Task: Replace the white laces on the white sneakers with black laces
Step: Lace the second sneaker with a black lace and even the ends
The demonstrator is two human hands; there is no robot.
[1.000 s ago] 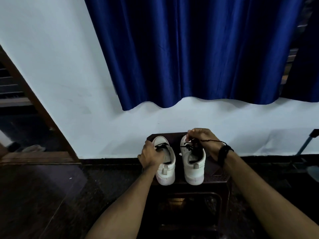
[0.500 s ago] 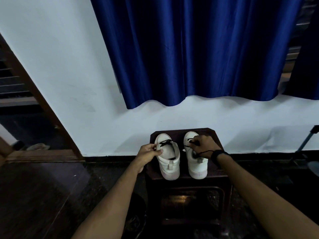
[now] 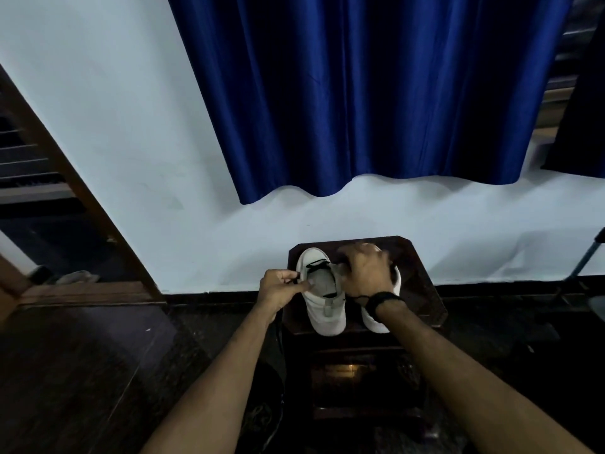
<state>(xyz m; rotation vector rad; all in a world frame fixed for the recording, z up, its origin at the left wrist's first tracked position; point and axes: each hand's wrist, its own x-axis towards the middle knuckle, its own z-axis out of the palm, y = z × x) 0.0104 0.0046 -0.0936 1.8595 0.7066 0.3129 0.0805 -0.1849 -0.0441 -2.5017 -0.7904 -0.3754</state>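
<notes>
Two white sneakers stand side by side on a dark wooden stool (image 3: 422, 290), toes toward the wall. The left sneaker (image 3: 322, 309) has a black lace (image 3: 316, 264) threaded across its front eyelets. My left hand (image 3: 281, 286) pinches the lace end at that shoe's left side. My right hand (image 3: 365, 273) reaches across from the right and grips the left shoe's tongue or right lace end; which one is hidden by the fingers. The right sneaker (image 3: 376, 322) is mostly covered by my right wrist, which wears a black band.
A blue curtain (image 3: 360, 93) hangs over the white wall behind the stool. A wooden door frame (image 3: 75, 198) slants at the left. Dark floor surrounds the stool, and a black cord trails down beside its left edge. A thin metal leg (image 3: 586, 260) stands at far right.
My right hand has moved left from the right sneaker onto the left sneaker's opening. My left hand has stayed at the left shoe, pinching the lace. The camera has shifted a little.
</notes>
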